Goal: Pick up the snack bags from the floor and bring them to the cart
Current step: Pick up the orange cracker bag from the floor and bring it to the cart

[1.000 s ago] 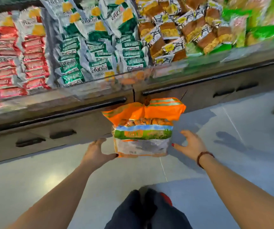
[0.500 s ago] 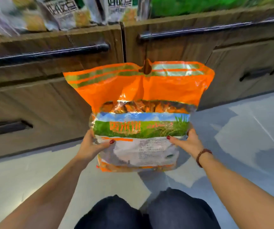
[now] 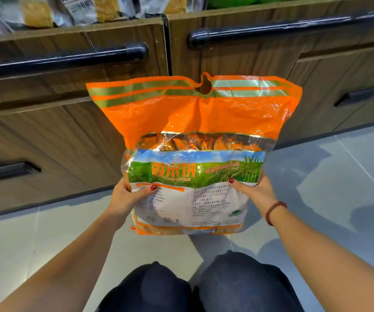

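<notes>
At the far left, a black recessed pull (image 3: 8, 170) sits in a wood-grain drawer front (image 3: 53, 140), its left end cut off by the frame edge. Above it a long black bar handle (image 3: 68, 57) also runs out of view to the left. Along the top edge, blurred shiny packets (image 3: 37, 12) on the shelf are cropped and their print is unreadable.

The left hand (image 3: 126, 198) grips the lower left side of the large orange plastic snack bag (image 3: 195, 118). Its thumb, with a red nail, presses on the front, and the other fingers are hidden behind the bag. The bag is held upright in front of the drawers, above two knees in dark trousers (image 3: 237, 282). Its clear window shows orange-wrapped pieces that are hard to make out. Whether its bottom edge touches the pale grey tiled floor (image 3: 339, 176) cannot be told.

The right hand (image 3: 257, 194) grips the lower right side likewise, thumb in front and fingers hidden behind. A dark red bead bracelet (image 3: 273, 210) circles that wrist. Further right, a second black bar handle (image 3: 294, 25) and another recessed pull (image 3: 357, 97) run off the frame.
</notes>
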`<action>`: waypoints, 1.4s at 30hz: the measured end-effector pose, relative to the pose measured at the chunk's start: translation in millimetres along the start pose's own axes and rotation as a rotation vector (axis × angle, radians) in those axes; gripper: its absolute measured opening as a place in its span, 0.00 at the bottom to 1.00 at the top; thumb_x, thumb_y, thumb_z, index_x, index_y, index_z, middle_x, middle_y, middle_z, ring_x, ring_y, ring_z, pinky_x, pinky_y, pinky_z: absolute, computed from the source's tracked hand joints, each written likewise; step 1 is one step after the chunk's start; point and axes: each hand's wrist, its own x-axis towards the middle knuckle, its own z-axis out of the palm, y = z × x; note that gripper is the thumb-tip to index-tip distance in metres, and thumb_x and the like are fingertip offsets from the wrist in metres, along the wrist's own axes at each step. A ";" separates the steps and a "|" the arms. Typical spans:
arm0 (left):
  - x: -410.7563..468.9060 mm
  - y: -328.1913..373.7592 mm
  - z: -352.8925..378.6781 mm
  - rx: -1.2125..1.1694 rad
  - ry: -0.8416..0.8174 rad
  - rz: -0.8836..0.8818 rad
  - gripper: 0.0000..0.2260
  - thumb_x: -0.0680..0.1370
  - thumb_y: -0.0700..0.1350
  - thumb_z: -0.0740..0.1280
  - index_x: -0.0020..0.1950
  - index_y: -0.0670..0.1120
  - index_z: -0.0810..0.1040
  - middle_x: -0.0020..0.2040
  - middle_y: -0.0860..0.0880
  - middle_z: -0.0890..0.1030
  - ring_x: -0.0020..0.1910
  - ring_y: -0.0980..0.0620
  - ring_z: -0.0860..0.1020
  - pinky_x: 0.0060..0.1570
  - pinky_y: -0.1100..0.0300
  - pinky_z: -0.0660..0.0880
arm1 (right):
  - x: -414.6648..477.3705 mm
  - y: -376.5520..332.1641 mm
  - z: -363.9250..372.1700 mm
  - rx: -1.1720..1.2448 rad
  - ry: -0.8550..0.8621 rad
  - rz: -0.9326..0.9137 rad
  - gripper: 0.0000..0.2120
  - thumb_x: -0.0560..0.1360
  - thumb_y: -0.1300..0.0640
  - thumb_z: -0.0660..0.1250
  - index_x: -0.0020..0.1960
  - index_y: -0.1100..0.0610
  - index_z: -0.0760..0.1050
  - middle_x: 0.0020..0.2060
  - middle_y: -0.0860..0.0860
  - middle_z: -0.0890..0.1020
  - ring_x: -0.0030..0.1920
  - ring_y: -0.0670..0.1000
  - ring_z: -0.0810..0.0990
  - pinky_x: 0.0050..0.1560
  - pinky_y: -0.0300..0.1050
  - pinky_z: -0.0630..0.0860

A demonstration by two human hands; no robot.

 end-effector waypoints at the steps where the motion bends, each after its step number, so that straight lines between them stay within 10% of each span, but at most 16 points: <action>1: -4.0 3.4 1.0 0.002 -0.004 -0.007 0.38 0.51 0.56 0.84 0.56 0.44 0.79 0.48 0.47 0.86 0.47 0.48 0.85 0.39 0.60 0.81 | -1.7 -1.1 -0.7 -0.011 -0.004 0.008 0.27 0.64 0.62 0.78 0.61 0.58 0.74 0.50 0.49 0.82 0.50 0.46 0.80 0.50 0.42 0.77; 18: -153.6 245.2 45.8 0.076 -0.068 -0.107 0.15 0.67 0.36 0.76 0.52 0.45 0.81 0.43 0.50 0.86 0.43 0.51 0.85 0.38 0.60 0.81 | -173.7 -236.6 -99.5 -0.012 0.043 0.103 0.21 0.66 0.65 0.77 0.56 0.58 0.76 0.47 0.49 0.83 0.45 0.41 0.82 0.41 0.29 0.77; 25: -210.6 398.2 75.9 0.057 -0.167 -0.133 0.21 0.56 0.48 0.83 0.46 0.50 0.83 0.47 0.45 0.86 0.51 0.41 0.83 0.54 0.43 0.78 | -258.9 -393.0 -154.6 0.042 0.125 0.088 0.20 0.67 0.66 0.76 0.56 0.57 0.73 0.45 0.47 0.81 0.46 0.43 0.80 0.37 0.29 0.77; 31: -232.0 550.0 122.9 0.150 -0.283 0.089 0.07 0.69 0.41 0.76 0.41 0.53 0.83 0.39 0.53 0.86 0.42 0.53 0.84 0.49 0.52 0.79 | -308.2 -533.3 -205.2 0.081 0.244 -0.015 0.19 0.64 0.59 0.79 0.49 0.50 0.74 0.49 0.51 0.83 0.52 0.53 0.81 0.57 0.53 0.77; 35: -241.6 635.4 162.7 0.147 -0.338 0.250 0.09 0.70 0.43 0.76 0.46 0.50 0.78 0.40 0.54 0.84 0.40 0.55 0.83 0.39 0.61 0.78 | -341.5 -613.8 -241.0 0.067 0.357 -0.158 0.13 0.69 0.62 0.75 0.45 0.49 0.73 0.44 0.47 0.81 0.44 0.45 0.79 0.39 0.33 0.76; 39: -249.3 712.9 215.2 0.092 -0.399 0.359 0.14 0.68 0.47 0.78 0.49 0.49 0.78 0.47 0.47 0.84 0.47 0.46 0.82 0.47 0.51 0.79 | -361.1 -679.1 -287.2 0.072 0.444 -0.277 0.13 0.69 0.63 0.75 0.45 0.49 0.76 0.44 0.47 0.82 0.45 0.47 0.81 0.45 0.38 0.77; 42: -247.7 757.7 262.5 0.042 -0.447 0.391 0.39 0.54 0.58 0.83 0.59 0.44 0.77 0.54 0.42 0.83 0.51 0.41 0.83 0.52 0.42 0.79 | -367.9 -711.1 -328.0 0.109 0.531 -0.333 0.12 0.67 0.62 0.77 0.45 0.50 0.77 0.46 0.49 0.84 0.46 0.49 0.82 0.50 0.46 0.79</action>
